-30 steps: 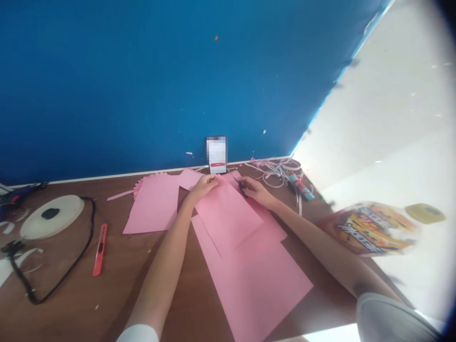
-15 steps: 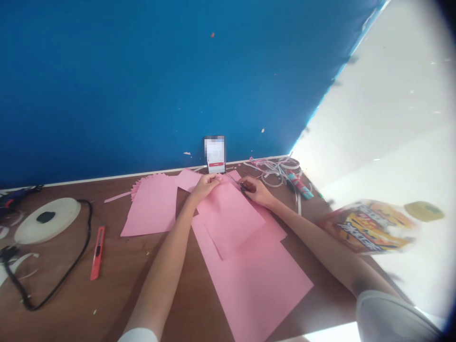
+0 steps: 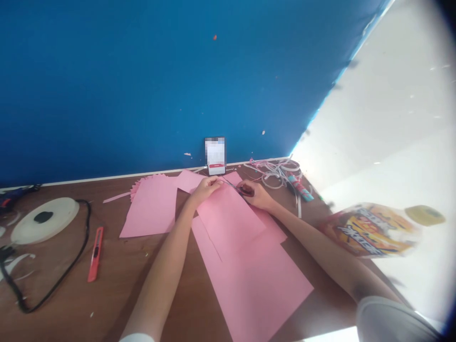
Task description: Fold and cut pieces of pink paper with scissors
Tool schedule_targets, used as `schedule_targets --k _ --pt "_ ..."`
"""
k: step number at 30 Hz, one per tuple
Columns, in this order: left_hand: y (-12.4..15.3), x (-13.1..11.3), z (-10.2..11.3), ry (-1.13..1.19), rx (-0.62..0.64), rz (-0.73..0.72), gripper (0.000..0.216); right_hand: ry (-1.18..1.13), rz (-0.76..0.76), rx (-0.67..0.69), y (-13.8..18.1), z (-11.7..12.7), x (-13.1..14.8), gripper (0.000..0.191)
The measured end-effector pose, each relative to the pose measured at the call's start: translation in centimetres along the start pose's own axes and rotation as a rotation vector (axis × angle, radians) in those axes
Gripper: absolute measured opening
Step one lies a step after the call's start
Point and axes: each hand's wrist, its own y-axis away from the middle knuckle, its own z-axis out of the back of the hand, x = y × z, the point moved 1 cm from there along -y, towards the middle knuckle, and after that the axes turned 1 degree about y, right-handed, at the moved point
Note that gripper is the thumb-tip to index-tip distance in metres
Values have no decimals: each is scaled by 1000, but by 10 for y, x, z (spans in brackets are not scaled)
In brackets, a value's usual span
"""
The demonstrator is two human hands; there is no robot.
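Note:
My left hand (image 3: 206, 189) pinches the far left corner of a pink paper sheet (image 3: 231, 218). In my right hand (image 3: 255, 194) is a pair of scissors (image 3: 236, 188), fingers closed round the dark handles. The blades point up and left along the sheet's far right edge, close to my left fingertips. Beneath lies another pink sheet (image 3: 265, 285), reaching toward me. Further pink paper (image 3: 151, 206) with a pleated, zigzag edge lies to the left of my left forearm.
A phone (image 3: 215, 156) leans against the blue wall. A red box cutter (image 3: 95, 254), a white round disc (image 3: 44, 221) and a black cable (image 3: 73, 263) lie left. Tangled pale strips (image 3: 274, 173), a red-and-blue tube (image 3: 299, 186) and a snack-printed bottle (image 3: 377, 230) are right.
My right hand with the scissors has shifted slightly left, and the blades now lie over the sheet's edge. The held sheet's near left corner lies flatter. The view has tilted a little.

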Motion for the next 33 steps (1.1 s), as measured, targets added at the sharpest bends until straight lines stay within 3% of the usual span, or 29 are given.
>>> schedule_targets --k 7,33 --pt "0 6 0 -48 5 33 28 -96 -3 78 -1 1 -3 26" --pt "3 -4 1 0 31 32 28 -133 -44 53 2 1 -10 32"
